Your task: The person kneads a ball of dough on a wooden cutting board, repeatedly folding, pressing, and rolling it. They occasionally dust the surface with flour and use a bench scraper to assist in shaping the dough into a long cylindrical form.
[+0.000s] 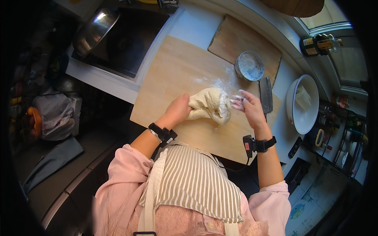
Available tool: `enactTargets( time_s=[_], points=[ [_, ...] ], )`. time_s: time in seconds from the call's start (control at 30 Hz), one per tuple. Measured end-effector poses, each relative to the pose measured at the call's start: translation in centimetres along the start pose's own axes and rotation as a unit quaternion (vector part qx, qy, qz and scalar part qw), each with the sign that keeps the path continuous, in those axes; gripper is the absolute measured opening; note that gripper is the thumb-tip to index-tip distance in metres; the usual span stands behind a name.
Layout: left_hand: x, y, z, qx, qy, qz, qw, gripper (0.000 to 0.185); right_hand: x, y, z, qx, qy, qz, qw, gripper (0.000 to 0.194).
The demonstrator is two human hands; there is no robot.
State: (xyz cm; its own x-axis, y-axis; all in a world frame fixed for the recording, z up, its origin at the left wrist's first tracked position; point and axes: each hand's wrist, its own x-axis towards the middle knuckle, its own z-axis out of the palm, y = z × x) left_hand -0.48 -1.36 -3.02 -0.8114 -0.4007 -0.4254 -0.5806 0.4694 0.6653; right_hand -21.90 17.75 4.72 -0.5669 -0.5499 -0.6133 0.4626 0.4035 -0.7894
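A thick piece of pale dough (208, 104) lies folded over the large wooden board (165, 79), its right end dusted with white flour. My left hand (178, 109) grips the dough's narrow left end. Just right of the dough, my right hand (246, 104) is apart from it, with floury, bent fingers and nothing held. Loose flour (218, 82) is scattered on the board behind the dough. A bowl of flour (249, 65) stands beyond my right hand, and a cleaver with a broad dark blade (266, 94) lies to the right of that hand.
A smaller wooden cutting board (242, 41) lies behind the large one. At the right stands a white enamel basin (305, 112) with a pale item inside. A metal bowl (96, 32) sits tilted at the black cooktop (133, 38) on the left. Bottles (313, 45) stand by the window.
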Motion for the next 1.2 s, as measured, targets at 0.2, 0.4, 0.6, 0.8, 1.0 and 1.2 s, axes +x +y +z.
enactTargets(
  time_s=[0.2, 0.4, 0.6, 0.8, 1.0, 1.2],
  points=[
    [-2.1, 3.1, -2.1, -0.002, 0.088, 0.110, 0.990, 0.031, -2.1, 1.5, 1.0, 0.316, -0.051, 0.079, 0.944, 0.044],
    [-1.5, 7.9, -1.5, -0.112, 0.185, 0.295, 0.931, 0.012, -4.1, 1.3, 1.8, 0.427, -0.109, 0.084, 0.894, 0.074],
    [-1.5, 10.5, 0.6, -0.131, 0.178, 0.338, 0.915, 0.012, -4.5, 2.1, 1.9, 0.427, -0.237, 0.034, 0.872, 0.078],
    [-1.6, 10.8, 1.1, -0.139, 0.151, 0.326, 0.923, 0.011, -4.5, 2.9, 2.2, 0.369, -0.227, 0.014, 0.901, 0.075],
    [-0.7, 9.9, 1.1, -0.221, 0.117, 0.271, 0.930, 0.009, -4.3, 3.5, 2.4, 0.368, -0.138, 0.052, 0.918, 0.069],
    [2.5, 2.9, -9.9, -0.238, 0.276, 0.116, 0.924, 0.017, -2.2, 4.3, 0.1, 0.080, 0.047, 0.103, 0.990, 0.037]
  ],
)
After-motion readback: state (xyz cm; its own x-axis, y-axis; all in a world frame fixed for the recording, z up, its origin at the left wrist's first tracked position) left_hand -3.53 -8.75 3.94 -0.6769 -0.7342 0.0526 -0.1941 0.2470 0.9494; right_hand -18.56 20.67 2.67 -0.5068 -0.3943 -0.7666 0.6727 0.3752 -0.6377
